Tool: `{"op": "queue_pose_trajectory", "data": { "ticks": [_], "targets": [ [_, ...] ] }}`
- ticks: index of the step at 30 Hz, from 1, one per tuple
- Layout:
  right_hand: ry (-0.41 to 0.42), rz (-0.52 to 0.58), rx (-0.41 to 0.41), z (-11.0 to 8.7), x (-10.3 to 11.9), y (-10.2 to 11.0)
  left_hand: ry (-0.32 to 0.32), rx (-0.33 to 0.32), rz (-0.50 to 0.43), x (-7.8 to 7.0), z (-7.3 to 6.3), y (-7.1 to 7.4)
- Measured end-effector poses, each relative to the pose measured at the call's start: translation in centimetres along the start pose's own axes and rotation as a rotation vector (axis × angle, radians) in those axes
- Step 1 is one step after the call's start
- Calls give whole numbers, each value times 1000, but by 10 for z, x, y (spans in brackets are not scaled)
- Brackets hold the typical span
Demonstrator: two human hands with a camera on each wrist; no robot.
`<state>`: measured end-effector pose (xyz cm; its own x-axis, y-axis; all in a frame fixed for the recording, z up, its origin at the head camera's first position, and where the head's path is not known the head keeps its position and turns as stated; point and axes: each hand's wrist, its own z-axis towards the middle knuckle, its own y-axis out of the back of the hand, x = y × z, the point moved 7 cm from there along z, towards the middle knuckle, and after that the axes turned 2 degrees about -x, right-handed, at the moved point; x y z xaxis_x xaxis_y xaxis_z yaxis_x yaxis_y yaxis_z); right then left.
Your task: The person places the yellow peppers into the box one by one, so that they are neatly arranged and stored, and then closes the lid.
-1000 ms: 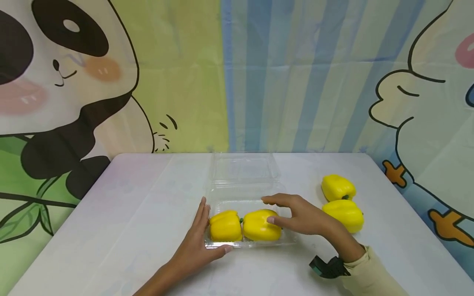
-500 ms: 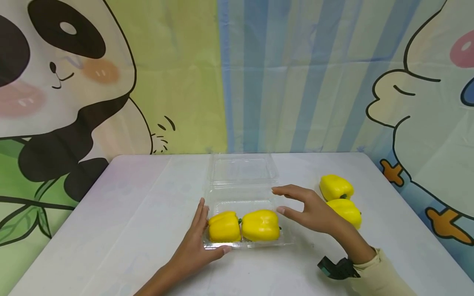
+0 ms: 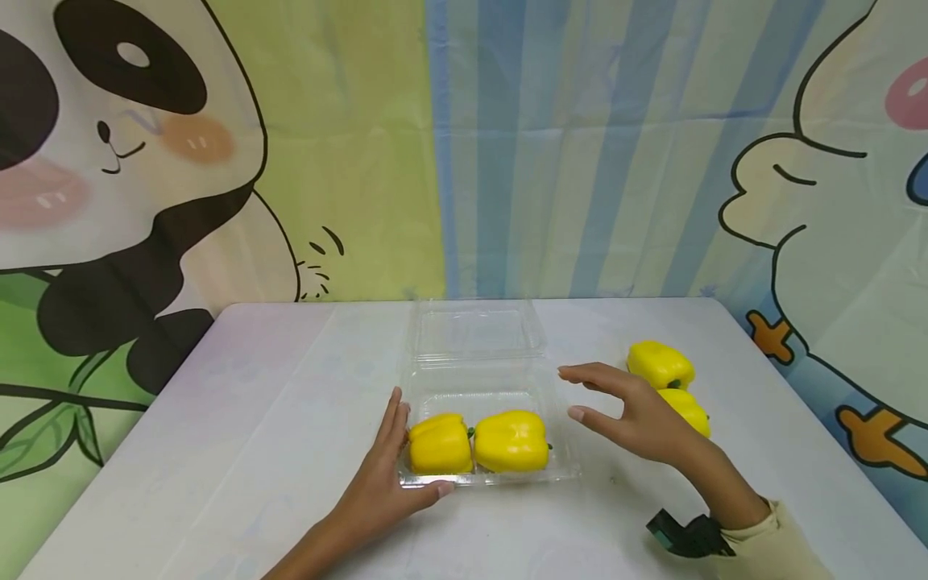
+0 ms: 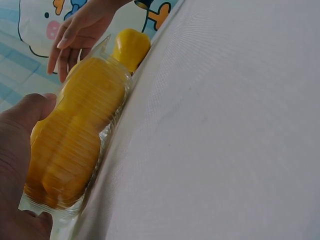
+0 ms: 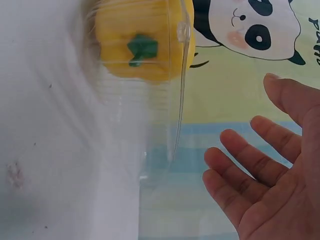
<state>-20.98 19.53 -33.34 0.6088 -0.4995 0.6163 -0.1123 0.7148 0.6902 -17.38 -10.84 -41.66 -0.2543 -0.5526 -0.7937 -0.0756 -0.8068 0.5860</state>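
Observation:
A clear plastic clamshell box (image 3: 500,480) lies open on the table, its lid folded back. In its front row sit two yellow bell peppers, a left one (image 3: 440,445) and a right one (image 3: 511,441). My left hand (image 3: 384,475) rests at the box's front left corner, fingers straight along the left side and thumb by the front rim. In the air right of the box, my right hand (image 3: 638,415) holds nothing; the right wrist view shows its fingers spread. Beyond it lie two more bell peppers, a far one (image 3: 660,364) and a nearer one (image 3: 687,409) partly hidden by that hand.
The white table (image 3: 275,419) ends at a back edge close to the lid (image 3: 478,332). Behind it hangs a cloth backdrop (image 3: 551,145) with a panda and another cartoon animal. A dark device (image 3: 689,534) is strapped to the right wrist.
My right hand has left the right pepper in the box and moved rightward, toward the two peppers on the table. My left hand stays at the box corner.

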Motion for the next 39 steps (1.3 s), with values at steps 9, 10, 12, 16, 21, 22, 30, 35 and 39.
{"op": "queue_pose_trajectory", "data": {
  "ticks": [9, 10, 12, 16, 21, 22, 30, 35, 39],
  "targets": [
    [-22, -58, -17, -11, -5, 8, -20, -7, -5, 0, -1, -1],
    [-27, -68, -19, -12, -5, 10, -20, -8, -7, 0, -1, -1],
    [-31, -85, -23, -15, -5, 13, -24, -9, -3, 0, -1, -1],
    [-40, -109, -26, -20, -7, 19, -22, -10, -2, -1, 0, -1],
    [-65, -170, -46, -29, -14, 27, -15, -5, -8, -2, 0, -1],
    [-69, -186, -50, -30, -15, 29, -15, -4, -8, -2, 0, -1],
    [-110, -271, -99, -43, -24, 41, -10, -3, -4, -2, 0, -1],
    [-162, -245, -125, -49, -27, 48, -9, -5, 7, -2, 1, -1],
    [-176, -232, -137, -53, -29, 52, -11, -9, 9, -1, 1, -1]
  ]
}}
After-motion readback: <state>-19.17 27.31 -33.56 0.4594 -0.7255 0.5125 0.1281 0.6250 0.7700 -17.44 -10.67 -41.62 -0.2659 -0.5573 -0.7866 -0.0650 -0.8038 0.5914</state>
